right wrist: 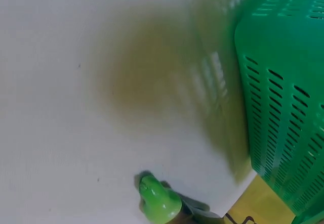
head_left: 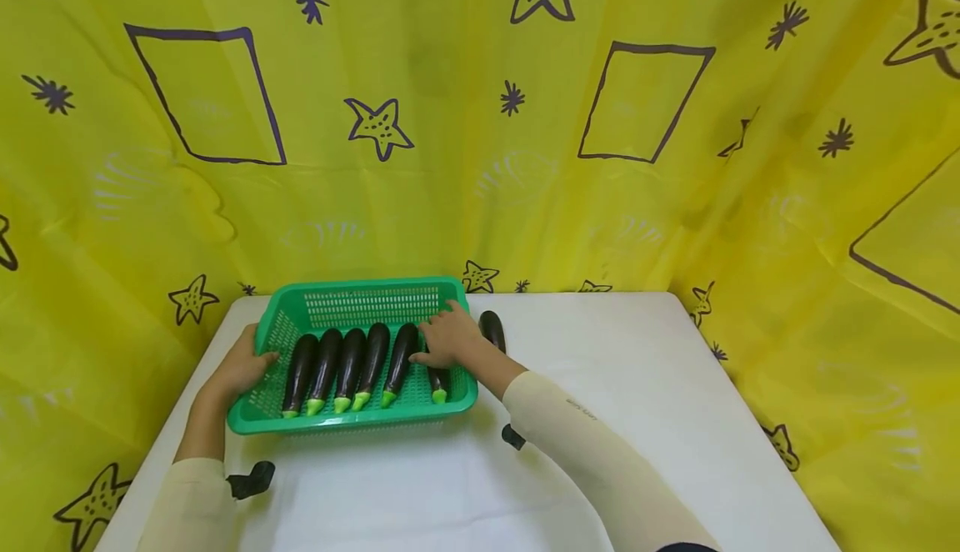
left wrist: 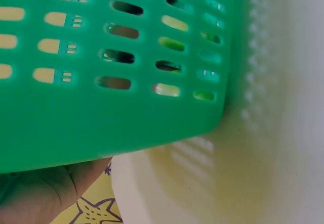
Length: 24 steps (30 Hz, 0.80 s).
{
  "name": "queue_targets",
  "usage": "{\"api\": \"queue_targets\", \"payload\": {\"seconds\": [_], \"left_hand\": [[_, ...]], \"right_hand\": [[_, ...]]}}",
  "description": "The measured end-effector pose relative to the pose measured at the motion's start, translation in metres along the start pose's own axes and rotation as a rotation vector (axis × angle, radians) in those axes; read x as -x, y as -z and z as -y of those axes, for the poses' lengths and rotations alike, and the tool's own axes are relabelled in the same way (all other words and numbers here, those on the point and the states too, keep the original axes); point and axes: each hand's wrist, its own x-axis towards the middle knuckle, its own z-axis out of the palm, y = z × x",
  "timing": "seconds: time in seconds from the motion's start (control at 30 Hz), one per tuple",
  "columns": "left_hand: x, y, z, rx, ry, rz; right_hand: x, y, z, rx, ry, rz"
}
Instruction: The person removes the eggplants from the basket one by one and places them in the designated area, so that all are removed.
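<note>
A green slotted basket (head_left: 360,306) sits at the far left of a white worktop (head_left: 637,385), its long axis running left to right across the person's view. Six dark eggplants (head_left: 350,364) lie side by side in the basket, each lengthwise from the far wall to the near wall, green stem caps pointing toward the person. The right hand (head_left: 447,338) rests inside the basket's right end, fingers bent over the sixth eggplant (head_left: 439,383), of which little but the near tip shows; whether it grips or only touches cannot be told. A seventh eggplant (head_left: 492,328) lies on the worktop just beside the basket's right wall, aligned the same way; the right wrist view shows its green cap (right wrist: 158,199) on the white surface near the basket's corner. The left hand (head_left: 242,366) is curled around the basket's left rim, and the left wrist view shows the palm under that edge. Yellow sheeting (head_left: 480,118) printed with purple stars and squares hangs behind and to both sides of the basket.
</note>
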Motion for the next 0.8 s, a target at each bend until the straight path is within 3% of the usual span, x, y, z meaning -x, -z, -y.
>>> {"api": "queue_targets", "payload": {"seconds": [0.27, 0.53, 0.8], "left_hand": [[0.0000, 0.0036, 0.0047, -0.020, -0.017, -0.030], [-0.0029, -0.0053, 0.0091, -0.009, -0.012, -0.041], [-0.0021, -0.0027, 0.0042, -0.015, 0.003, -0.036]], "right_hand": [[-0.0002, 0.0034, 0.0087, 0.093, -0.038, 0.026], [0.0053, 0.0034, 0.0037, 0.083, -0.033, 0.028], [0.0017, 0.0027, 0.0012, 0.063, -0.025, 0.023]]}}
